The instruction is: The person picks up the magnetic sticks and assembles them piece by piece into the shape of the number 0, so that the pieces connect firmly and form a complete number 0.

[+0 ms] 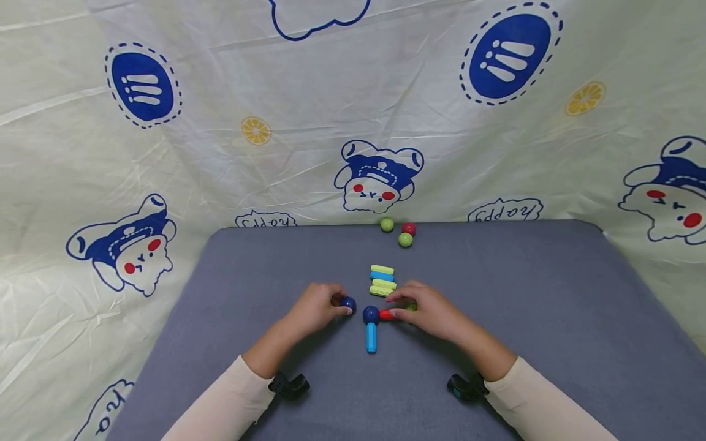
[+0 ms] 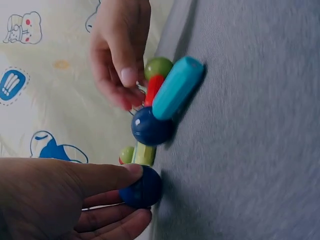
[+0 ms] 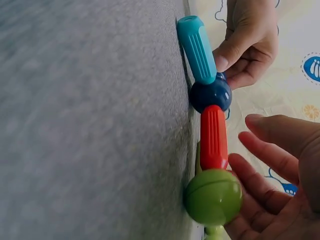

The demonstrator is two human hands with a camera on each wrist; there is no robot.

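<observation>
**Left hand (image 1: pixel 317 306) pinches a loose blue ball (image 1: pixel 347 304) beside a joined set of balls and rods**

The left grip is clamped on the loose blue ball, thumb on one side and fingers curled against the other, likely because a round piece would otherwise roll. The ball sits low over the table (image 1: pixel 265 263), just left of the joined blue ball (image 1: pixel 371 315), with a gap between the two.

From that joined blue ball, a light blue rod (image 1: pixel 372 338) runs toward the near side and a red rod (image 1: pixel 385 315) runs right, ending at a green ball (image 3: pixel 212 197). The two rods form a corner, and their ends meet the balls with no visible fastener, so magnets may be holding them.

The right hand (image 1: pixel 430 309) is beside the red rod and green ball. Its grip is spread, thumb well apart from the fingers; whether a fingertip touches either piece I cannot tell. Resting there, it seems placed to steady that end.

On the far side of the joined pieces, four short rods (image 1: pixel 383 284) lie side by side, three yellow-green and one blue. Farther off, near the far edge, sit two green balls (image 1: pixel 405 239) and a red ball (image 1: pixel 408 228), out of the way of both hands.
</observation>
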